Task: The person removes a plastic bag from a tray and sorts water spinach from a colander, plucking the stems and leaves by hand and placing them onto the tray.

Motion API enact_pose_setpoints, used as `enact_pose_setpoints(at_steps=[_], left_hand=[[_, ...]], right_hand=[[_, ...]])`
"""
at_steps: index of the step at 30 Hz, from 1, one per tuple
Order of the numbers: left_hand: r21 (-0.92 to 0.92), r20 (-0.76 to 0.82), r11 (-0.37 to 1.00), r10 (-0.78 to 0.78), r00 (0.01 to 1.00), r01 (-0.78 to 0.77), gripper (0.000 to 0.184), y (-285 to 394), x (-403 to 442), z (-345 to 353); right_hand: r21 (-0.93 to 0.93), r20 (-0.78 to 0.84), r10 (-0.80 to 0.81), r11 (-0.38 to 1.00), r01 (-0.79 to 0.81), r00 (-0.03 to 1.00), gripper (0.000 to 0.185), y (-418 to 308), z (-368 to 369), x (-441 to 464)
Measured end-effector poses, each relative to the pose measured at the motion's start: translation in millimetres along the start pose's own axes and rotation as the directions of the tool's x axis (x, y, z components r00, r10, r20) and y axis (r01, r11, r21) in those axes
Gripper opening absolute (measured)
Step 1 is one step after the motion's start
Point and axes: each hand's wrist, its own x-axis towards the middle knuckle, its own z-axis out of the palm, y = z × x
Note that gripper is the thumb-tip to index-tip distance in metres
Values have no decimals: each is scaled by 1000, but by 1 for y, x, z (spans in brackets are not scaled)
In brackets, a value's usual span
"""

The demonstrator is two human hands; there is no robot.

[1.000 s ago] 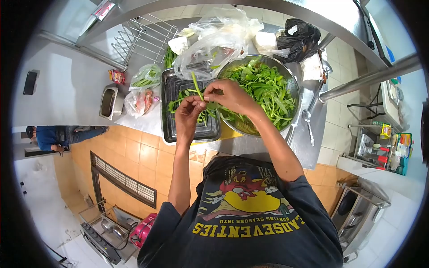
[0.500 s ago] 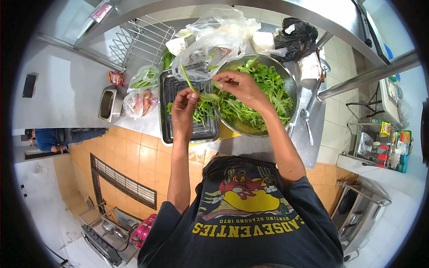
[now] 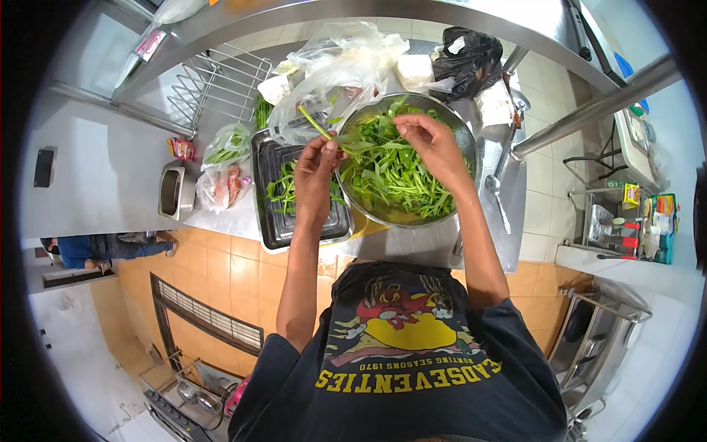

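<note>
My left hand (image 3: 315, 171) is closed in a pinch on a leafy green stem (image 3: 315, 121), whose bare end points up and away. Leaves from this stem trail toward the metal colander (image 3: 471, 158). Over the colander hangs my right hand (image 3: 436, 147), fingers bent together; whether a small piece is between the fingertips I cannot make out. Loose green leaves and stems (image 3: 405, 173) fill the colander. Below my left hand is a dark rectangular tray (image 3: 276, 234) with more cut greens (image 3: 283, 188) in it.
Clear plastic bags (image 3: 346, 55), a black bag (image 3: 469, 62) and a wire rack (image 3: 221, 85) stand behind. Bagged vegetables (image 3: 227, 145) and a steel pan (image 3: 177, 191) are at left, a spoon (image 3: 498, 202) at right. A person (image 3: 103, 250) is at far left.
My right hand has moved away from the stem, to the right over the colander. My left hand keeps the stem. The view has turned slightly.
</note>
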Motion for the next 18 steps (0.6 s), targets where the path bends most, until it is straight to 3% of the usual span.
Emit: enact_pose_setpoints(at_steps=[3,6,10,13,16,18], left_hand=[[53,21,999,-12,1000,11,32,0,2,7],[88,69,996,-10,998,4,31,2,4,15],[57,119,998,-7,993,0,30,0,5,21],[43,115,999,-10,993,5,30,-1,5,21],[51,94,999,0,996,-5,29,-3,4,19],[32,80,999,8,997,-11,29,-5,2,16]], right_hand=[[-130,1,-72,989,71,997,21,-9,-1,-4],[-347,103,-276,890,295,956,23,-7,3,-4],[-340,202,-219,899,278,955,18,-8,9,-4],[-301,197,-158,929,213,968,16,-4,11,-3],[-144,197,-122,978,152,973,14,-2,16,-7],[-152,209,-156,970,189,965,14,1,21,-8]])
